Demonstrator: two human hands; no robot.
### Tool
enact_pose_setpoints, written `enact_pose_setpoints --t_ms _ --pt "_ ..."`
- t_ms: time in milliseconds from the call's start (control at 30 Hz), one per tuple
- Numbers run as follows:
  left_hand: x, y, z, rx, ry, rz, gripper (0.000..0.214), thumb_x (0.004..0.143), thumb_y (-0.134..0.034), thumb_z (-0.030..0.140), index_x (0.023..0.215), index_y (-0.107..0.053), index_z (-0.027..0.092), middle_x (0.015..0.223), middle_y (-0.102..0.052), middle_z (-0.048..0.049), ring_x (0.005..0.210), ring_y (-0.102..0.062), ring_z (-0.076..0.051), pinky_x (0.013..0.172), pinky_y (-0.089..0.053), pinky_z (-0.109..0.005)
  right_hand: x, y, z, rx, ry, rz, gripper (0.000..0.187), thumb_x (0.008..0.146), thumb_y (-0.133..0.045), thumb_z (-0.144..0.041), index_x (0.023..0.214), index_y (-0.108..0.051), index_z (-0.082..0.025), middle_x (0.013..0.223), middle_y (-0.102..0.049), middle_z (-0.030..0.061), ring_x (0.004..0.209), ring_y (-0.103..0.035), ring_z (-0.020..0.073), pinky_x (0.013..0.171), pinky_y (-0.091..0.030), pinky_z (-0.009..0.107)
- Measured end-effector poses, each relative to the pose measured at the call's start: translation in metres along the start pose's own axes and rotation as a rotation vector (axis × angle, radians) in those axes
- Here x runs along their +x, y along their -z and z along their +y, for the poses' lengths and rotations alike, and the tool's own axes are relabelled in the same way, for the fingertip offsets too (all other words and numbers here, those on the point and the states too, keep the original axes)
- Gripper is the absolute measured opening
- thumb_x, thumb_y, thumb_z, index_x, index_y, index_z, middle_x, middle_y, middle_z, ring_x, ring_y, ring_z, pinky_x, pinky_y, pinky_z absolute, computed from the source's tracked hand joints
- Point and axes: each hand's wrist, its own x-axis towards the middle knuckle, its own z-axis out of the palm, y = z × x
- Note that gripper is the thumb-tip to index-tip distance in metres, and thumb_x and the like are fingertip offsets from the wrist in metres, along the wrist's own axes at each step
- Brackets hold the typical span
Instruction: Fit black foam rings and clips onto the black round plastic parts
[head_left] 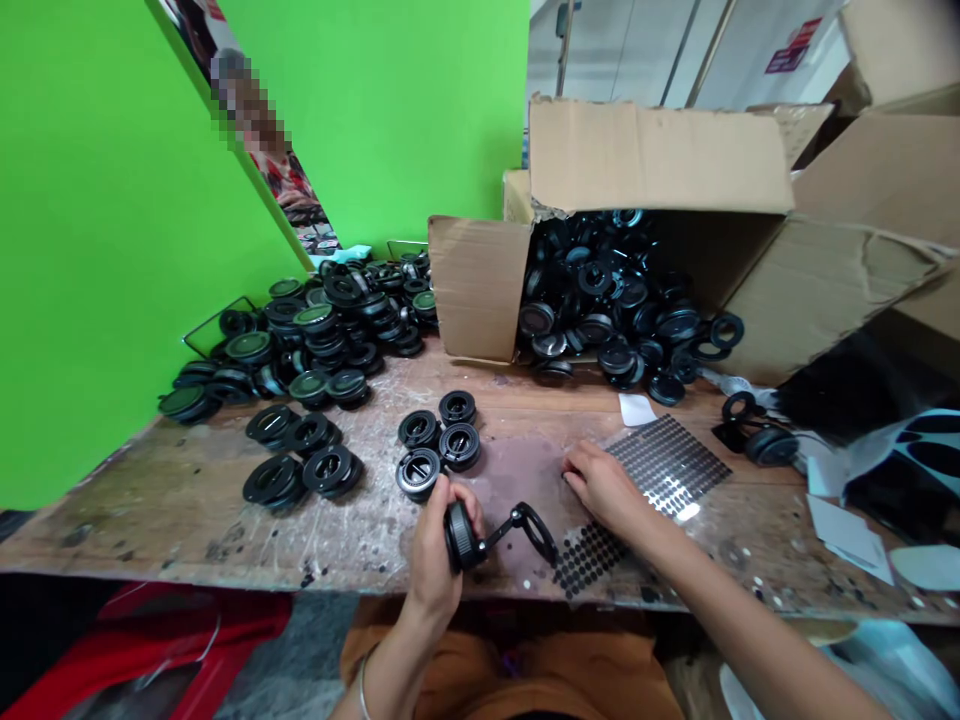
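Observation:
My left hand point(435, 545) grips a round black plastic part point(463, 537) with its hinged ring lid point(534, 528) swung open to the right, held just above the table's front edge. My right hand point(600, 485) rests on the worn wooden table point(187, 500), fingers curled with the tips pressed at the near corner of a sheet of small black dots point(664, 462). A second sheet of dots point(589, 558) lies below that hand. Three closed black parts point(439, 440) sit just beyond my left hand.
A torn cardboard box point(660, 160) lies on its side at the back, spilling several black parts point(615, 300). A big heap of parts point(322, 325) fills the back left by a green wall point(90, 250). Small groups point(304, 455) sit left of centre. White paper scraps point(847, 530) lie right.

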Motion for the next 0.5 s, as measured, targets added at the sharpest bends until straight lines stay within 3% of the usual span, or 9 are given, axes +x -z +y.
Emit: enact_pose_setpoints --t_ms 233,400,500 --pt "0.009 0.006 -0.009 0.050 -0.075 0.020 0.046 0.088 -0.048 0.053 0.059 -0.049 0.017 0.052 -0.047 0.0014 0.048 -0.044 -0.010 0.049 -0.036 -0.022 0.013 0.006 -0.011 -0.134 0.008 -0.108 0.016 0.080 -0.049 -0.006 0.073 -0.059 -0.016 0.081 -0.059 0.0051 0.080 -0.055 0.0171 0.073 -0.038 0.025" --pt "0.012 0.010 -0.015 0.220 -0.151 0.048 0.045 0.089 -0.047 0.050 0.060 -0.050 0.017 0.053 -0.048 0.0013 0.049 -0.043 -0.010 0.050 -0.035 -0.023 0.011 -0.005 -0.016 -0.200 -0.059 -0.076 0.012 0.080 -0.048 -0.007 0.080 -0.059 -0.013 0.087 -0.058 0.0101 0.081 -0.054 0.0203 0.073 -0.038 0.028" --pt "0.012 0.012 -0.014 0.308 -0.211 0.062 0.043 0.090 -0.046 0.047 0.059 -0.050 0.017 0.054 -0.048 0.0016 0.050 -0.043 -0.011 0.051 -0.035 -0.023 0.003 -0.007 -0.017 -0.192 -0.069 0.009 0.012 0.081 -0.047 -0.008 0.077 -0.056 -0.014 0.087 -0.057 0.0104 0.084 -0.053 0.0224 0.074 -0.039 0.031"
